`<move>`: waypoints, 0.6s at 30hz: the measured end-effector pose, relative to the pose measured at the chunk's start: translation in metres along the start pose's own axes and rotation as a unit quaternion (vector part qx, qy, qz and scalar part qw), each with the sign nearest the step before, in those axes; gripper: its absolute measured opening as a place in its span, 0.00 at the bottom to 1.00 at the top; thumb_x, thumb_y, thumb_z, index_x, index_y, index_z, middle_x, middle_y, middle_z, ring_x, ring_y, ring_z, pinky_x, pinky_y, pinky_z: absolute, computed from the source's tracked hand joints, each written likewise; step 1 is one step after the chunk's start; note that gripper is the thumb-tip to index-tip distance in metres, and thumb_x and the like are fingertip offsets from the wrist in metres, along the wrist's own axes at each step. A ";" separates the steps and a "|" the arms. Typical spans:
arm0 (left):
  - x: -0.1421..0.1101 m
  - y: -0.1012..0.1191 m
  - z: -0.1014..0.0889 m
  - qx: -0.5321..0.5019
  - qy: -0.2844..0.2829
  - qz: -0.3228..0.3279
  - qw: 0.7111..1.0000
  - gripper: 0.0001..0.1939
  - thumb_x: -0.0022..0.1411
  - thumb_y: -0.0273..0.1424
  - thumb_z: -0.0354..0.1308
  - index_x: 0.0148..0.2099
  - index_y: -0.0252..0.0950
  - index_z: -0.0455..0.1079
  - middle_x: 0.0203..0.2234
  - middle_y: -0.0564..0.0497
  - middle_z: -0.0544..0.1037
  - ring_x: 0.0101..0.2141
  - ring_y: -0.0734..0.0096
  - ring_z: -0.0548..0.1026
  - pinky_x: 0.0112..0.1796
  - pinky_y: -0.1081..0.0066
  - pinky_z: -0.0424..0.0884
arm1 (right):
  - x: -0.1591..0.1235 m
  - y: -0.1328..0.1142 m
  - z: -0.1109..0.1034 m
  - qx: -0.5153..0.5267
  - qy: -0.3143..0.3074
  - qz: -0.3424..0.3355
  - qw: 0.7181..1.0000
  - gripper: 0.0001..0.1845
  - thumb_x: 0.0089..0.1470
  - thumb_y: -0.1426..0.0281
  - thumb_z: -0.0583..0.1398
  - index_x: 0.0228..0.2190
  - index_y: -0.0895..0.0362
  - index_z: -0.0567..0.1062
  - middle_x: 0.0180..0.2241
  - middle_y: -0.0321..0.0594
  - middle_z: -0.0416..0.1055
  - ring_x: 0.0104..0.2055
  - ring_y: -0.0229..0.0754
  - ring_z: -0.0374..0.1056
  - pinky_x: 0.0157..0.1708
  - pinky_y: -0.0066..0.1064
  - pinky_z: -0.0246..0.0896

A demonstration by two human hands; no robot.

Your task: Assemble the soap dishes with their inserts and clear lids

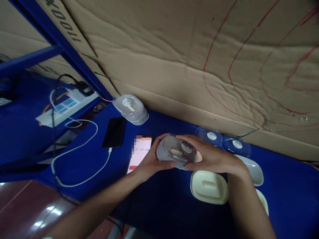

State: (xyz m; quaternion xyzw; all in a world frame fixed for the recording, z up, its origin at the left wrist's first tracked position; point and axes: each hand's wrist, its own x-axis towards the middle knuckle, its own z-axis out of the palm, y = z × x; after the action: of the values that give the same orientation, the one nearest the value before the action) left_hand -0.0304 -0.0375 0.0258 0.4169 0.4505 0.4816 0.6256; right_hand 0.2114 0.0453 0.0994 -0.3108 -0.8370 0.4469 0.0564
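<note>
Both my hands are closed around the sides of a lidded plastic container [171, 152] above the blue table. It has a transparent cover with a round white sticker, and a pale raised handle shows through it. My left hand [156, 156] grips its left end. On its right end, my right hand [199, 152] presses with fingers and thumb. A cream lid [208, 187] with a moulded handle lies just below my right hand. Past that wrist sit a white dish [253, 170] and another cream piece [263, 201], both partly hidden by my arm.
Two transparent covers [208, 136] with stickers lie by the cardboard wall [174, 66]. A similar covered container [131, 111] stands at the back left. Nearby are a dark phone [114, 132], a phone showing a timer [141, 152], a white cable [96, 181] and a power strip [67, 108].
</note>
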 end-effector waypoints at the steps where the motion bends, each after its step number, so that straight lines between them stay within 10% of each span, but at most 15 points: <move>1: 0.001 -0.001 -0.002 0.011 -0.005 -0.006 1.000 0.52 0.46 0.36 0.80 0.69 0.48 0.60 0.62 0.45 0.73 0.59 0.47 0.73 0.58 0.52 0.71 | 0.002 0.001 0.002 0.009 0.002 0.002 1.000 0.48 0.55 0.64 0.70 0.70 0.43 0.56 0.68 0.41 0.62 0.67 0.51 0.64 0.65 0.43 0.62; 5: 0.006 -0.009 -0.009 0.143 -0.029 0.004 0.989 0.52 0.53 0.37 0.76 0.73 0.48 0.52 0.65 0.42 0.68 0.64 0.46 0.69 0.62 0.47 0.68 | 0.014 0.004 0.013 -0.014 0.014 0.016 1.000 0.49 0.49 0.71 0.72 0.67 0.47 0.59 0.64 0.45 0.64 0.65 0.51 0.65 0.64 0.45 0.62; 10: 0.006 -0.022 -0.013 0.439 0.040 0.111 0.891 0.53 0.59 0.26 0.70 0.76 0.50 0.43 0.74 0.39 0.51 0.73 0.44 0.52 0.69 0.42 0.55 | 0.029 0.006 0.035 -0.139 0.052 0.048 0.988 0.50 0.45 0.80 0.71 0.65 0.49 0.60 0.64 0.49 0.61 0.67 0.56 0.59 0.64 0.53 0.60; 18: 0.003 -0.020 -0.013 0.510 0.015 0.116 0.852 0.48 0.66 0.30 0.66 0.76 0.57 0.41 0.75 0.42 0.49 0.71 0.45 0.59 0.65 0.46 0.65 | 0.034 0.002 0.046 -0.188 0.061 0.047 0.979 0.47 0.52 0.76 0.71 0.67 0.52 0.57 0.68 0.54 0.56 0.70 0.59 0.56 0.65 0.54 0.59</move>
State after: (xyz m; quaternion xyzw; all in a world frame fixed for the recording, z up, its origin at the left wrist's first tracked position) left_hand -0.0377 -0.0368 0.0029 0.7193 0.5907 0.2592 0.2579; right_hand 0.1677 0.0329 0.0647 -0.3817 -0.8854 0.2639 0.0263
